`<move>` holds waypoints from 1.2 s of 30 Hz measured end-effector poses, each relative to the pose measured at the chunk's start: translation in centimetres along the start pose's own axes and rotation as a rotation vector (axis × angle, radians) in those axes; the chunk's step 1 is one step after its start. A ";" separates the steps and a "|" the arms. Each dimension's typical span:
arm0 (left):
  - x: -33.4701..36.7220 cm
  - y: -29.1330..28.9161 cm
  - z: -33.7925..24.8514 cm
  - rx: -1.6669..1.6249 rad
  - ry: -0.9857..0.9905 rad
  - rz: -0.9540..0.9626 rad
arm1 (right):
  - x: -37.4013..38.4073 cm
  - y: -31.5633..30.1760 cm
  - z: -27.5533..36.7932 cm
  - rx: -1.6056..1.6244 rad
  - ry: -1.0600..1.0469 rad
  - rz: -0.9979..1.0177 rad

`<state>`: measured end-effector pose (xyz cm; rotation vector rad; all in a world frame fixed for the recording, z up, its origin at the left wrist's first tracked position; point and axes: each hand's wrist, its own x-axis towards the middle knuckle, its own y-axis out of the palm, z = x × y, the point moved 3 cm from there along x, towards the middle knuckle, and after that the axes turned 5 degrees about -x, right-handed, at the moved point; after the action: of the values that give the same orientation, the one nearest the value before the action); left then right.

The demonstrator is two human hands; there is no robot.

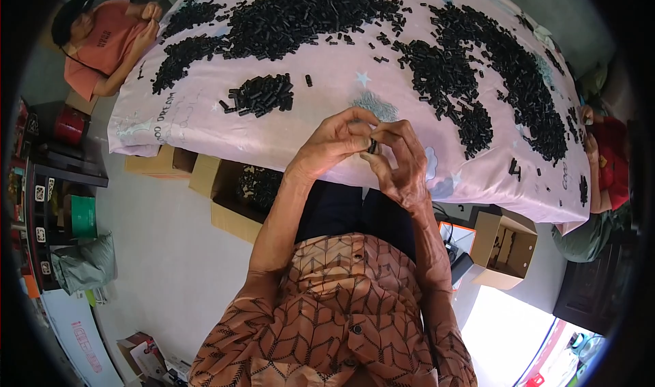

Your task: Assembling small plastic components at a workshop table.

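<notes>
Working at the near edge of a pink patterned cloth (pixel 327 87), the person holds both hands raised together above the lap. The left hand (pixel 334 145) and the right hand (pixel 402 165) meet fingertip to fingertip, and a small black cylindrical piece (pixel 372 145) sits between them — pinched from the left by the left thumb and fingers and from the right by the right fingers. Both hands are closed narrowly on this piece; whether it is one part or two pressed together cannot be told at this size.

The piece lies just over the cloth's front edge, well apart from the loose stock. A small heap of black pieces (pixel 263 95) rests on the cloth up and to the left of the hands. A larger pile (pixel 300 15) spreads across the far left of the cloth, and a long band of pieces (pixel 505 80) runs down the right side.

Below the cloth edge, an open cardboard box (pixel 239 196) sits beside the left forearm — dark pieces show inside it. A second cardboard box (pixel 505 247) stands to the right.

A person in an orange shirt (pixel 102 42) sits at the far left corner; another person's arm (pixel 604 168) shows at the right edge.
</notes>
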<state>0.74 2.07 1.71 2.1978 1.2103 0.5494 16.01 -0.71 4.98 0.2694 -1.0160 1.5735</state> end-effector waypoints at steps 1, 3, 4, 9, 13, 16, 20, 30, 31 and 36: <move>0.0 0.1 0.1 0.023 0.025 0.026 | 0.0 0.0 0.0 0.006 0.021 -0.001; 0.0 0.0 0.2 0.018 0.043 0.031 | 0.0 -0.2 0.2 0.015 0.028 0.017; -0.1 -0.1 0.1 0.013 0.061 0.033 | 0.0 -0.3 0.2 0.028 0.035 0.039; -1.1 -0.2 -1.9 0.257 0.205 -0.266 | -0.8 -2.4 -2.7 0.014 0.202 -0.100; -2.3 -2.5 -5.5 0.762 0.583 -0.528 | -1.7 -3.0 -4.4 0.213 0.548 -0.299; -2.1 -3.4 -7.7 1.263 0.622 -0.683 | -2.0 -3.3 -4.9 0.238 0.611 -0.259; -1.7 -3.3 -8.7 1.766 0.655 -0.740 | -2.2 -2.7 -5.3 0.219 0.522 -0.257; -0.2 -3.9 -8.2 1.910 0.577 -0.693 | -1.7 -2.9 -4.5 0.121 0.514 -0.238; -0.2 -3.6 -8.2 1.913 0.578 -0.680 | -1.8 -3.0 -4.4 0.115 0.507 -0.239; -0.6 -1.9 -7.4 1.543 0.655 -0.658 | -1.7 -3.6 -4.3 -0.063 0.459 -0.316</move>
<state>-5.18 4.49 6.03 2.3246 3.3336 -0.1052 21.19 0.95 2.91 0.0166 -0.6269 1.2360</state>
